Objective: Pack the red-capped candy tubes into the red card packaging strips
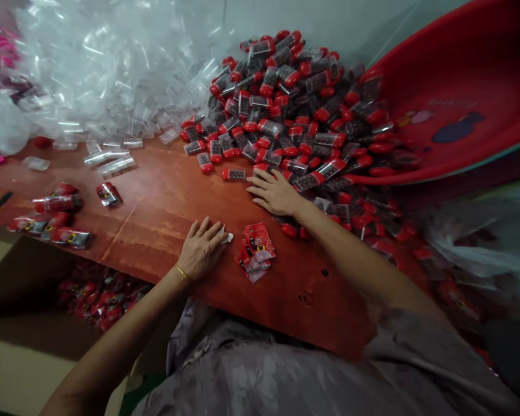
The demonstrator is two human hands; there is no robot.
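My left hand lies flat near the table's front edge, fingers stretched out, with a gold bangle at the wrist. By its thumb shows a small white scrap, partly covered by the hand. Fingers spread, my right hand reaches to the front of a heap of clear tubes with red caps and dark contents. Just beyond its fingertips rests one such tube; whether they touch, I cannot tell. Between my hands lies a small stack of printed red wrappers.
Clear empty tubes are piled at the back left. Several wrapped red pieces lie on the wooden table at left. A cardboard box below holds more. A large red basin leans at right, near plastic bags.
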